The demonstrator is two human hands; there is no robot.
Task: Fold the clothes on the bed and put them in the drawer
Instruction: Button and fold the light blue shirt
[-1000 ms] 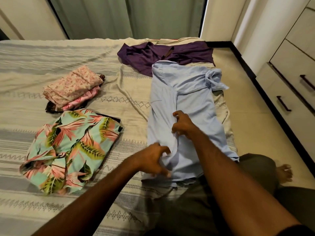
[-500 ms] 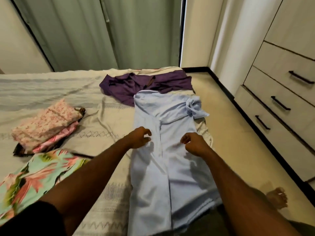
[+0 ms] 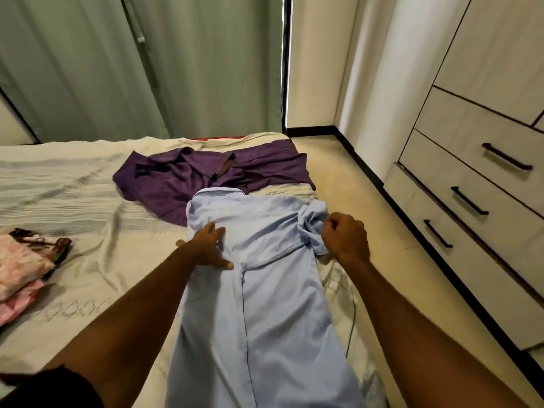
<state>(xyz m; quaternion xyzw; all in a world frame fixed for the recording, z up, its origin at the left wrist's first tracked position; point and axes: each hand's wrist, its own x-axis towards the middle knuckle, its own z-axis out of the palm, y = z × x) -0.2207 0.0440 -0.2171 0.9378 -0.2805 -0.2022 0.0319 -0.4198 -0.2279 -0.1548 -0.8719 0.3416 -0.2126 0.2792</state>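
Head view. A pale blue shirt [image 3: 265,304] lies lengthwise along the right edge of the bed [image 3: 73,184], collar toward the far end, front placket running down its middle, its near end running out of frame. The left hand [image 3: 209,248] rests flat on the shirt's left shoulder area, fingers spread and straight, gripping nothing. The right hand [image 3: 346,238] is at the shirt's right side, by the bed's right edge, fingers curled into a fist around the bunched sleeve [image 3: 312,228]. Beyond the collar, at the far right corner of the bed, a purple garment [image 3: 188,181] lies unfolded and crumpled, its hem just under the blue shirt's collar. At the left edge of the frame, a folded pink stack [image 3: 26,260] sits on the bed, well apart from the shirt. To the right, across a strip of floor [image 3: 382,260], stands a unit of drawers [image 3: 477,201] with dark bar handles, all closed. Green curtains [image 3: 147,69] hang behind the bed
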